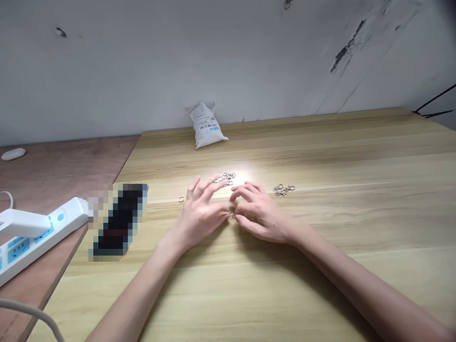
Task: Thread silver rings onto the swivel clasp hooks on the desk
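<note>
Both my hands meet at the middle of a light wooden table point(320, 156). My left hand point(199, 213) has its upper fingers spread, while thumb and forefinger pinch a small metal piece point(234, 216). My right hand point(258, 213) curls its fingers around the same small metal piece from the other side. Just beyond my fingertips lies a loose pile of silver rings and clasps point(225, 179). A second small cluster of clasps point(283, 190) lies to the right. One single ring point(181, 200) lies left of my left hand.
A small white bag point(205, 125) with a label stands against the wall at the back. A blurred dark flat object point(119, 221) lies on the table's left edge. A white power strip point(32, 235) with a cable rests on the brown table to the left.
</note>
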Tool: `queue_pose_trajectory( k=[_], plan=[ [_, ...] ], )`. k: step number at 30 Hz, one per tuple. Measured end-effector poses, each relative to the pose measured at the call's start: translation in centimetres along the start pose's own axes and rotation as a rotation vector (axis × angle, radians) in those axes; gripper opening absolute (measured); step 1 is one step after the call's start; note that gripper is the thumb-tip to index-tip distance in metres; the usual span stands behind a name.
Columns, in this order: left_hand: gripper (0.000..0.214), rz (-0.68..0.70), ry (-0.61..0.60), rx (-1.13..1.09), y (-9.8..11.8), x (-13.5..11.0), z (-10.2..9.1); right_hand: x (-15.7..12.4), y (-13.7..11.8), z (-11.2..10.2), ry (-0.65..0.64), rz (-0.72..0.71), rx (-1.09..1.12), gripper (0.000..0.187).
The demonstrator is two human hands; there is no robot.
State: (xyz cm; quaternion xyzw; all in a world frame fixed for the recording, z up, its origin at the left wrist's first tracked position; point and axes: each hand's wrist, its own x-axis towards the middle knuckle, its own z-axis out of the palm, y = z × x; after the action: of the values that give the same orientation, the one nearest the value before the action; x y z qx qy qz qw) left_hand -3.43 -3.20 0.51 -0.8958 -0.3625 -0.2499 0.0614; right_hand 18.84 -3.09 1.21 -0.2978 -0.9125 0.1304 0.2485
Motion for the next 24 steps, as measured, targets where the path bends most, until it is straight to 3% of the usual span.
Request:
queue_pose_trajectory(
  k=[3, 7, 11, 13, 16, 18, 24],
  plan=[
    [0.031, -0.185, -0.115, 0.000, -2.6, -0.8, -1.3, -0.1, 0.4, -0.1, -0.012, 0.004, -0.048, 0.016],
    [0.035, -0.383, -0.220, 0.044, -5.9, -2.2, -3.3, -0.2, 1.7, 0.4, 0.097, 0.163, -0.274, 0.021],
    [0.049, -0.545, -0.351, -0.036, -6.5, -2.6, -4.7, -0.8, 3.6, -1.1, 0.112, 0.238, -0.343, 0.022],
    [0.043, -0.565, -0.426, -0.078, -6.2, -2.5, -5.0, -1.4, 4.7, -2.9, 0.083, 0.308, -0.321, 0.024],
    [0.034, -0.546, -0.457, -0.118, -6.0, -2.3, -4.8, -2.6, 6.1, -5.8, -0.161, 0.382, -0.173, 0.021],
    [0.032, -0.544, -0.451, -0.136, -6.1, -2.3, -4.5, -3.4, 6.7, -7.1, -0.255, 0.480, -0.114, 0.021],
    [0.033, -0.520, -0.417, -0.166, -6.5, -2.3, -4.1, -4.2, 6.8, -8.9, -0.169, 0.543, -0.155, 0.022]
  ],
)
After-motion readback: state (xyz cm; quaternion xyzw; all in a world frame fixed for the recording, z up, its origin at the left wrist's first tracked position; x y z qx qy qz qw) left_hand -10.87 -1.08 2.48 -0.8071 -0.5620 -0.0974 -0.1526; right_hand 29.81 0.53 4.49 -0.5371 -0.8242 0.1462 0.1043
